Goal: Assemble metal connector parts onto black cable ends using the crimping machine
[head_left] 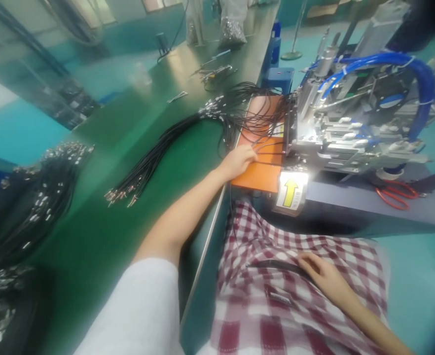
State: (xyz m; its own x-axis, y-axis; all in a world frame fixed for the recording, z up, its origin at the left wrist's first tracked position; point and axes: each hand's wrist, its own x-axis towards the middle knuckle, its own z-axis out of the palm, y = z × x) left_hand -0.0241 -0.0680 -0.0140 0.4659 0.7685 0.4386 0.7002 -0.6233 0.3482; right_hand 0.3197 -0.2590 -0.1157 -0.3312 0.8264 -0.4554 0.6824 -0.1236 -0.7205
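My left hand (238,161) reaches forward onto an orange plate (261,173) at the machine's front, fingers curled on thin black wires (269,148) lying across it. My right hand (323,276) rests on my lap, over red-and-white checked cloth (269,315), fingers closed on a bundle of black wires (276,266). A long bundle of black cables with metal ends (158,158) lies on the green bench (102,236), fanning out toward the plate.
A grey machine (346,133) with blue hoses (395,61) stands right of the plate, with a yellow arrow label (290,192) below. Red scissors (397,193) lie on its base. More cable heaps (36,192) sit at left; tools (213,74) and bags lie far back.
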